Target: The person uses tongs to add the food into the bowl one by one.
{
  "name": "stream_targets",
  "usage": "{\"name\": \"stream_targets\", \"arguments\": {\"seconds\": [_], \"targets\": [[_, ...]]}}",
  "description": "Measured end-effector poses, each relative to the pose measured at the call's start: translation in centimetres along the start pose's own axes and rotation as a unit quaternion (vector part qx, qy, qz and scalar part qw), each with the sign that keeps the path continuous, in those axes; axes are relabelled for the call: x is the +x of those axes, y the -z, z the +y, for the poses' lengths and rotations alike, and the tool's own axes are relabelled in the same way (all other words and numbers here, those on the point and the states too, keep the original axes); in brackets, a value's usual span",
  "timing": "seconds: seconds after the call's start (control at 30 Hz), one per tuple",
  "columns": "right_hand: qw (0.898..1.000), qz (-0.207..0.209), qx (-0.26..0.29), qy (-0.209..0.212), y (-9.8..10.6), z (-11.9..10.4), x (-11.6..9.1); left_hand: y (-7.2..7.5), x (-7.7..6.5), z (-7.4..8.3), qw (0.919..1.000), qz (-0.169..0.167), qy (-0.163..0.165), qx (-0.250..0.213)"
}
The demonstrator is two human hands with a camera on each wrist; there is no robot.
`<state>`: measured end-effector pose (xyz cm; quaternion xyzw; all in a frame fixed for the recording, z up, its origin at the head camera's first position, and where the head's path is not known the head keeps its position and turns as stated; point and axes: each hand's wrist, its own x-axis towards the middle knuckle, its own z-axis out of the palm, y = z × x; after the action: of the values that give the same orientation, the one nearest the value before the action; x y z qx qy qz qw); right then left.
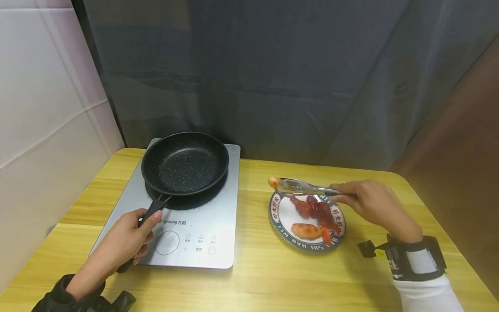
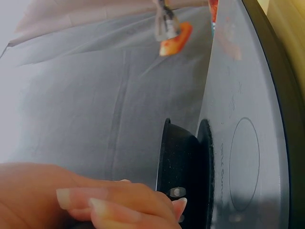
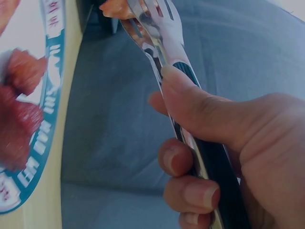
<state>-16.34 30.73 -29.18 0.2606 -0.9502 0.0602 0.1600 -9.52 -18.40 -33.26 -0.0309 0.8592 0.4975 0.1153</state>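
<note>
Tongs (image 1: 308,188) above plate rim (image 1: 277,221) — room along tabletop (image 1: 253,221) toward cooktop edge (image 1: 232,216)

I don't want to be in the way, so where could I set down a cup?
The bare tabletop between hotplate and plate, or in front of the plate. It's crowded on the hotplate, with the pan and left hand, and around the food, under tongs in the right hand.

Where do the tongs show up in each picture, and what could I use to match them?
Head: tongs right of centre, above the plate, in the right hand.
Left wrist: tongs at the top, slightly right of centre.
Right wrist: tongs slant from the top edge to the bottom.
Shared landmark: the food piece at the tongs' tips.
</note>
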Motion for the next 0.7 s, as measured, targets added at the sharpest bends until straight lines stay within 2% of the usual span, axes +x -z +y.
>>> {"name": "stream_targets", "arguments": {"seconds": [0.43, 0.7], "targets": [[0.999, -0.036, 0.027, 0.006, 1.4, -2.3, 4.9, -0.3, 0.2, 0.0, 0.9998, 0.009, 0.006, 0.015], [0.996, -0.086, 0.035, -0.004, 2.2, -4.0, 8.4, -0.4, 0.1, -0.1, 0.9999, 0.010, 0.009, 0.008]]}}
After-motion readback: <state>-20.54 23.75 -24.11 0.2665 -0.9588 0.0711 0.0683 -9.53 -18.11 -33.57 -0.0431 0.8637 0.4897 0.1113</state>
